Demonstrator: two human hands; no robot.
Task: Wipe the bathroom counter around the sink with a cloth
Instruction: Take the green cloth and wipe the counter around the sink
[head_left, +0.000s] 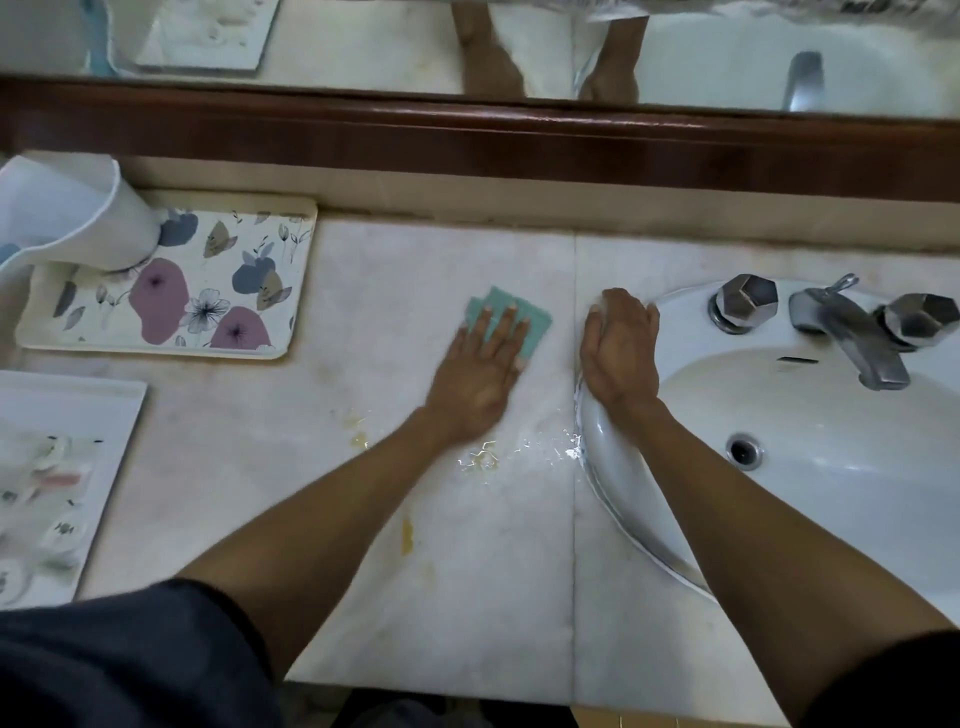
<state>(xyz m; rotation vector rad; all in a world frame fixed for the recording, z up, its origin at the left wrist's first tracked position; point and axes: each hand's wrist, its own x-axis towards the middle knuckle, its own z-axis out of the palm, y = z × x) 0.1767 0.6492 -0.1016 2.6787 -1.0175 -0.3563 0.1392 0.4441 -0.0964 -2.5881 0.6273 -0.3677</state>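
Two hands seen over counter (363, 291) | sink (779, 499) set at right, rim gripped by right hand (621, 353), fingers curled over it | teal cloth (511, 317) pressed flat under left hand (480, 374), fingers slightly spread | wet patch (483, 457) near sink edge

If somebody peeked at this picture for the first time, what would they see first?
Probably the left hand pressing a green cloth flat on the pale counter, in the middle of the picture. Next, the right hand resting on the rim of the white sink, beside the shiny metal tap. They might also spot the flowery tray at the back left and the yellowish spots and wet patch near the arms.
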